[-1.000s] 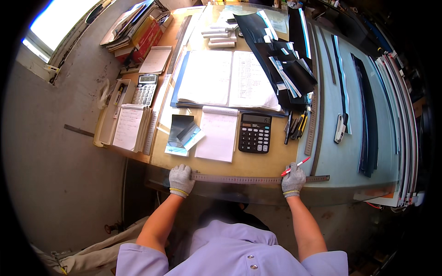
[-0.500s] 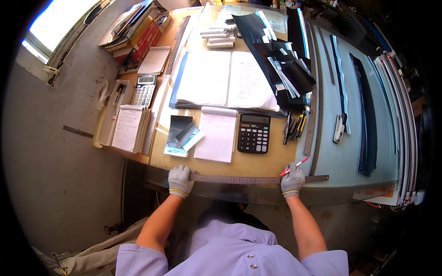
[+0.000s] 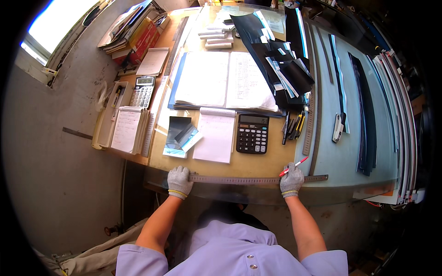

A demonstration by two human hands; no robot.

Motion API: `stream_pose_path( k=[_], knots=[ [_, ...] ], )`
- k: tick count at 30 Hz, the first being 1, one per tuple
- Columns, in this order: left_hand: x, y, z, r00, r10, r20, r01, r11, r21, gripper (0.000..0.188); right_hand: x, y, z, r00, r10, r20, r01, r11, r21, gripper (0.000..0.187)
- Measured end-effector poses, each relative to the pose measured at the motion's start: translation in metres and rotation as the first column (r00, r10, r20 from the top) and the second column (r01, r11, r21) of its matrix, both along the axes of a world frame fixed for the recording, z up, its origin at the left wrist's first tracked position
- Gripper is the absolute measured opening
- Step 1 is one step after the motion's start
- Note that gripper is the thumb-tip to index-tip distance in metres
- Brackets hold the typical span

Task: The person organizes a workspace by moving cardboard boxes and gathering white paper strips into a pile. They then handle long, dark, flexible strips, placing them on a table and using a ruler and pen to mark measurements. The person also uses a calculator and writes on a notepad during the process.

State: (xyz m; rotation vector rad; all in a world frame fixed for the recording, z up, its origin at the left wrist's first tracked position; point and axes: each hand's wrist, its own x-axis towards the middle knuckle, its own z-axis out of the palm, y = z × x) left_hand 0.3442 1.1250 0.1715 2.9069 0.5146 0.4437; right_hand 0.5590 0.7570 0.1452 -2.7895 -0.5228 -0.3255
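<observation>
A long grey metal ruler [image 3: 244,180] lies flat along the near edge of the table. A thin red pen [image 3: 294,166] points up, tilted.

Matt metal ruler [image 3: 248,180], knitted cloth gloves [image 3: 179,181]
</observation>
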Motion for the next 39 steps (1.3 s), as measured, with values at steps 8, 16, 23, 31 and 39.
stream_pose_path(
  k=[8,16,23,31,39],
  knots=[
    [0.002,-0.001,0.003,1.000,-0.007,-0.005,0.007,1.000,0.004,0.026,0.000,0.002,0.005,1.000,-0.005,0.001,0.005,1.000,-0.020,0.014],
    [-0.002,0.004,0.001,1.000,0.015,-0.021,-0.015,1.000,-0.011,0.023,-0.001,0.002,-0.001,0.999,0.032,-0.022,-0.031,0.999,0.027,0.015],
    [0.009,-0.002,0.004,0.999,0.026,0.039,-0.028,0.999,0.045,0.026,-0.001,-0.011,-0.009,0.999,0.040,-0.012,-0.039,0.998,0.054,0.017],
    [0.003,-0.020,-0.028,0.974,0.070,0.218,-0.039,0.989,-0.144,0.024,-0.008,-0.026,0.037,0.887,0.346,-0.305,-0.299,0.935,0.191,0.029],
    [0.113,-0.155,0.012,0.967,-0.108,0.232,0.159,0.964,-0.212,0.035,0.010,-0.149,0.096,0.826,0.448,-0.343,-0.412,0.894,0.175,0.023]
  ],
)
